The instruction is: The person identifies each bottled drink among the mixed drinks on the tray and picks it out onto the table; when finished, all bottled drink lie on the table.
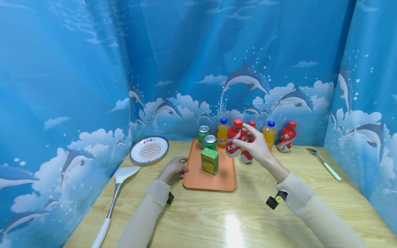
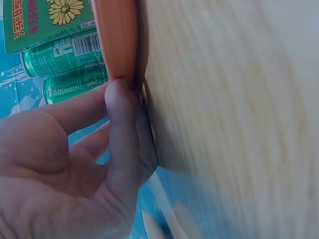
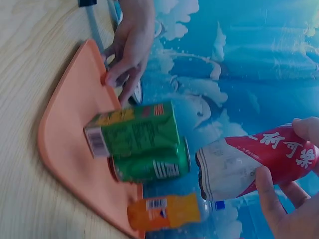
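My right hand (image 1: 257,146) grips a red-capped cola bottle (image 1: 234,139) with a red and white label, raised near the tray's right edge. In the right wrist view the cola bottle (image 3: 254,159) has its base toward the tray. My left hand (image 1: 174,168) pinches the left rim of the orange tray (image 1: 193,181); the left wrist view shows finger and thumb at that rim (image 2: 117,40). On the tray stand a green drink carton (image 1: 210,162), two green cans (image 1: 210,142) and, at the back, an orange-drink bottle (image 1: 222,132) with a blue cap.
Right of the tray stand another cola bottle (image 1: 247,156), partly hidden by my hand, an orange-drink bottle (image 1: 270,134) and a third cola bottle (image 1: 287,137). A fork (image 1: 325,165) lies far right. At left are a plate (image 1: 149,150) and a white-headed spatula (image 1: 114,196). Blue curtains surround the table.
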Demonstrator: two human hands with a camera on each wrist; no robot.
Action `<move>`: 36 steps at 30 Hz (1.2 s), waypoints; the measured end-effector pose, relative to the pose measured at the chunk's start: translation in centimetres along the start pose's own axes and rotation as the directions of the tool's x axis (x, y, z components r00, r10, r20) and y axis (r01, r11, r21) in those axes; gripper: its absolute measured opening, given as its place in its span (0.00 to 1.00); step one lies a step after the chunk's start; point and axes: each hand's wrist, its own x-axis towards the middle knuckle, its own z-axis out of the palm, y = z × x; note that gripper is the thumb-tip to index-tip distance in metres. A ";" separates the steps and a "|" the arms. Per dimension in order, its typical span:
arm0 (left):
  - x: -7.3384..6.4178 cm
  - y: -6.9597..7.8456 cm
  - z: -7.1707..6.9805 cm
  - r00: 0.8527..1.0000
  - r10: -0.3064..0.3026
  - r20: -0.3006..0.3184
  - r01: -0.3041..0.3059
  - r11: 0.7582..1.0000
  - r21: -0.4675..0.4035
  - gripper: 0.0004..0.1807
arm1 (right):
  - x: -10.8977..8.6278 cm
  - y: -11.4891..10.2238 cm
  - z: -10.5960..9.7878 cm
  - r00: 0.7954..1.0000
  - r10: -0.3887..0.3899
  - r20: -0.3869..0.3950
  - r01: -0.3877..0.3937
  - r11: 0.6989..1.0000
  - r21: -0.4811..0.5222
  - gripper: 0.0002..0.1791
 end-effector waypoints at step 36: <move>0.2 -0.1 0.0 1.000 -0.014 0.004 0.014 1.000 -0.008 0.39 | -1.5 7.3 -8.8 0.974 0.057 -0.217 -0.108 0.967 -0.230 0.41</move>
